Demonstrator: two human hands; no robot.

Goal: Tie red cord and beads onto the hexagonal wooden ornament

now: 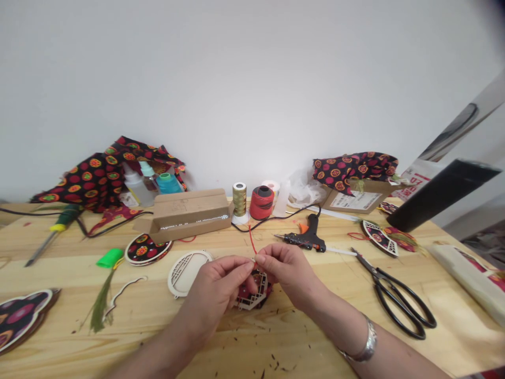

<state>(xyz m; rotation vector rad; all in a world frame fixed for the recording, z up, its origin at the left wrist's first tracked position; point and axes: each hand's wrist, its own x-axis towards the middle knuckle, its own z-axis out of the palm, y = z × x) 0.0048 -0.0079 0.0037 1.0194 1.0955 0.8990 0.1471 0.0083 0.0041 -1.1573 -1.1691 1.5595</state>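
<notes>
Both hands meet near the middle of the wooden table, pinching a thin red cord [252,239] whose free end sticks up above the fingertips. My left hand [224,281] closes thumb and forefinger on the cord from one side. From the other side my right hand [286,268], with a silver bracelet on its wrist, pinches it as well. Just below the fingers is a lattice-framed ornament [252,300] with dark patterned fabric, partly covered by my left hand. A pale round wooden lattice piece [183,281] lies left of my left hand.
Black scissors [394,295] and a black glue gun [305,237] lie to the right. Behind stand a red thread spool [261,202], a gold spool [239,200] and an open cardboard box [189,213]. A screwdriver [55,231] and a green tassel [103,300] lie left. Dark scraps dot the front.
</notes>
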